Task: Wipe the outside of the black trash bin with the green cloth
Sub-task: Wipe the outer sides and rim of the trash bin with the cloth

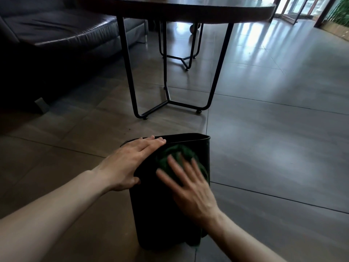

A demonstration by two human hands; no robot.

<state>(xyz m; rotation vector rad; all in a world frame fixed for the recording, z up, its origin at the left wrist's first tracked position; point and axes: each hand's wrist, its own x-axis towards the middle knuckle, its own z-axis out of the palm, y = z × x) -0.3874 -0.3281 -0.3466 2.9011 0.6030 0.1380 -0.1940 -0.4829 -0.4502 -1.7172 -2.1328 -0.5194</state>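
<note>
The black trash bin (160, 214) stands on the tiled floor just in front of me, its open rim on the far side. My left hand (128, 163) grips its upper left corner, fingers laid along the side and thumb on the near face. The green cloth (186, 152) is bunched against the upper part of the near outer face. My right hand (192, 193) presses flat on the cloth with fingers spread. That hand is blurred by motion and covers most of the cloth.
A round dark table (188, 10) on black metal legs (130, 82) stands close behind the bin. A dark leather sofa (56, 29) fills the far left. Glossy floor tiles (273, 129) stretch to the right towards glass doors (294, 8).
</note>
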